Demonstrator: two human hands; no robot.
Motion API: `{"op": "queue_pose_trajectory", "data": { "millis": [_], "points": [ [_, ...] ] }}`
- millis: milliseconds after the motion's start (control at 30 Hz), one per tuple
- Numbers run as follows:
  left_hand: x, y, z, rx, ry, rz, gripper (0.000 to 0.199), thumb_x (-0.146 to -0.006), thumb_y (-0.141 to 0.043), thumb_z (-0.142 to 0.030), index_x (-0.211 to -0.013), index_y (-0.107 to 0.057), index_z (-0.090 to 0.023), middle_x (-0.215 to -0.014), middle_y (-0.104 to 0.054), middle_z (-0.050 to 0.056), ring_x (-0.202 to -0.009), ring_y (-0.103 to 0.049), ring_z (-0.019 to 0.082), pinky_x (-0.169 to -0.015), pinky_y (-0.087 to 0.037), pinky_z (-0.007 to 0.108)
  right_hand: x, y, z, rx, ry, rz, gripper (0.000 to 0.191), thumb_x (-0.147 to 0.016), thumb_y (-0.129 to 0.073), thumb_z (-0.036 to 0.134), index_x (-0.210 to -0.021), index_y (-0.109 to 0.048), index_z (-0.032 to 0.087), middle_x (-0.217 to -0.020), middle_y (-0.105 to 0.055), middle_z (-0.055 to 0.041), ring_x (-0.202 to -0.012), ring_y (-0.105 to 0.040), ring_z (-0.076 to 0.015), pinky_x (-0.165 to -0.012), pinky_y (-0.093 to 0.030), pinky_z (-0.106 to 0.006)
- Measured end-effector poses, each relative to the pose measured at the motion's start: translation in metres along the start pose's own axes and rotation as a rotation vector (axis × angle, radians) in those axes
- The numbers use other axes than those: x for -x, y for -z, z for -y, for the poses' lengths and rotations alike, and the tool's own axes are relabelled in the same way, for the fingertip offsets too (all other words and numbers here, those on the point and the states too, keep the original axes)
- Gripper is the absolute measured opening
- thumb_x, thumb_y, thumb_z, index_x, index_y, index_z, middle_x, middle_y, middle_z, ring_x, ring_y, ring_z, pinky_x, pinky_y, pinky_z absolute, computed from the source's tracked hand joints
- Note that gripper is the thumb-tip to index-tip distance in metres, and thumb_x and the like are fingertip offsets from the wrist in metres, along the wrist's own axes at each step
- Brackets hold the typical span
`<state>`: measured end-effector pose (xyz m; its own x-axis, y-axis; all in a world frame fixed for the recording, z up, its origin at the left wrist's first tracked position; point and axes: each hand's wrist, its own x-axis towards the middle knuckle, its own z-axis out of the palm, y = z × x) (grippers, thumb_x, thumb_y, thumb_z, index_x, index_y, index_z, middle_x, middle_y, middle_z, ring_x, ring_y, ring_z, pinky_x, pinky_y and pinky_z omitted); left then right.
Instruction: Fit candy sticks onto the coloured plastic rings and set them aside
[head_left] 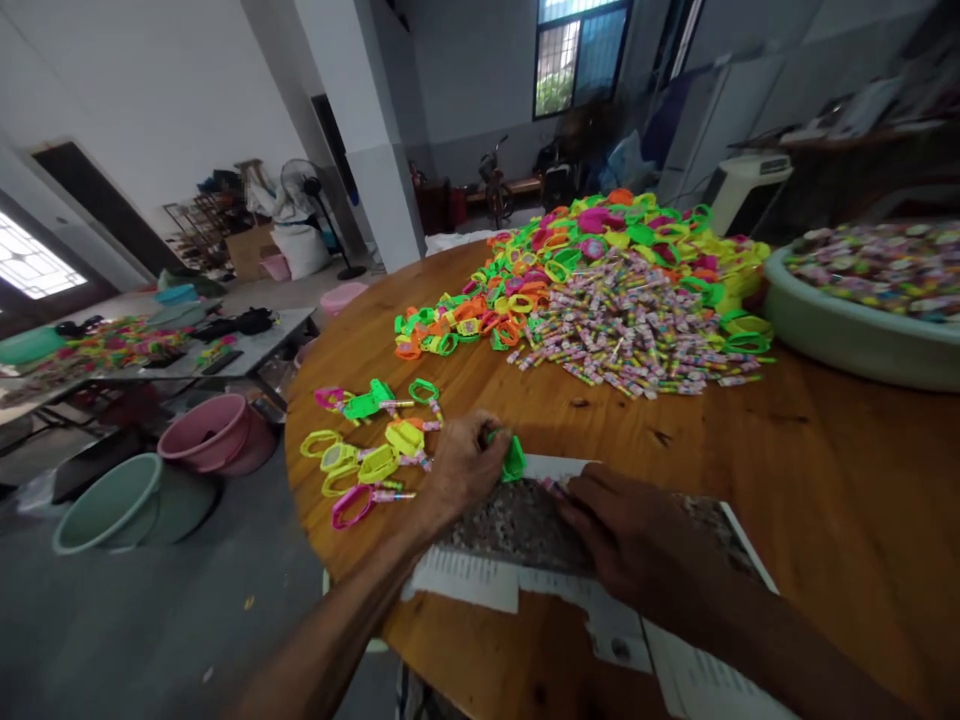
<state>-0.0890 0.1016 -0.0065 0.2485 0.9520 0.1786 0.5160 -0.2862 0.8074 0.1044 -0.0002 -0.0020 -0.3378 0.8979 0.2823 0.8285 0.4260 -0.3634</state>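
Observation:
My left hand [466, 458] is closed on a green plastic toy watch [514, 461] above the back edge of a dark speckled slab [517, 527]. Just to its right, my right hand [626, 520] pinches a small wrapped candy roll [553, 487], its end pointing toward the watch. The fingers partly hide both pieces. Left of my left hand lie several yellow toy watches [379, 463], a pink one [352, 508] and a green one [367, 401], some with candy rolls against them.
Behind my hands rise a heap of bright toy watches [480, 315] and a pile of candy rolls [637, 335] on the round wooden table [847, 470]. A wide green basin [855, 340] stands at right. Torn paper [469, 580] lies beneath the slab. Buckets [135, 510] stand on the floor.

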Motion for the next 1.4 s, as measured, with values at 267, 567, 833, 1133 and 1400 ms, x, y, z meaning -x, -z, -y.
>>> {"op": "queue_pose_trajectory", "data": {
  "millis": [267, 567, 833, 1133, 1400],
  "points": [
    [0.018, 0.013, 0.004, -0.413, -0.118, -0.021, 0.026, -0.092, -0.046, -0.023, -0.099, -0.070, -0.020, -0.084, -0.072, 0.004, -0.074, -0.064, 0.017, -0.069, -0.044, 0.027, -0.007, -0.015, 0.014, 0.225, 0.044, 0.014, 0.019, -0.096, -0.043, 0.016, -0.091, -0.061, 0.018, -0.091, -0.056, -0.0093, -0.081, -0.051, -0.0242, -0.067, -0.033, -0.036],
    [0.023, 0.005, 0.000, -0.786, 0.002, -0.016, 0.023, -0.095, -0.039, -0.026, -0.091, -0.060, -0.017, -0.077, -0.071, 0.008, -0.069, -0.067, 0.021, -0.058, -0.039, 0.030, -0.009, -0.026, 0.017, -0.083, 0.106, -0.098, 0.019, -0.097, -0.040, 0.013, -0.090, -0.057, 0.018, -0.084, -0.055, -0.0049, -0.075, -0.050, -0.0186, -0.064, -0.031, -0.032],
    [0.025, 0.000, -0.002, -0.916, 0.008, -0.039, 0.022, -0.093, -0.039, -0.025, -0.090, -0.058, -0.015, -0.081, -0.070, 0.010, -0.076, -0.067, 0.024, -0.065, -0.045, 0.033, -0.013, -0.028, 0.022, -0.141, 0.060, -0.053, 0.019, -0.097, -0.037, 0.014, -0.094, -0.055, 0.017, -0.086, -0.055, -0.0058, -0.076, -0.051, -0.0187, -0.068, -0.034, -0.031],
    [0.028, 0.002, -0.006, -0.898, 0.012, -0.031, 0.020, -0.092, -0.040, -0.023, -0.089, -0.058, -0.015, -0.087, -0.070, 0.012, -0.084, -0.066, 0.027, -0.072, -0.048, 0.037, -0.016, -0.028, 0.031, 0.131, 0.091, 0.037, 0.026, -0.077, -0.045, 0.000, -0.092, -0.059, 0.016, -0.088, -0.056, -0.0079, -0.076, -0.049, -0.0212, -0.064, -0.030, -0.032],
    [0.029, 0.003, -0.009, -0.862, 0.039, 0.007, 0.021, -0.092, -0.038, -0.022, -0.091, -0.058, -0.014, -0.089, -0.070, 0.012, -0.088, -0.066, 0.029, -0.076, -0.047, 0.041, -0.017, -0.027, 0.030, 0.134, 0.088, -0.019, 0.019, -0.090, -0.041, 0.008, -0.092, -0.058, 0.016, -0.086, -0.055, -0.0069, -0.073, -0.050, -0.0199, -0.063, -0.031, -0.033]
  ]
}}
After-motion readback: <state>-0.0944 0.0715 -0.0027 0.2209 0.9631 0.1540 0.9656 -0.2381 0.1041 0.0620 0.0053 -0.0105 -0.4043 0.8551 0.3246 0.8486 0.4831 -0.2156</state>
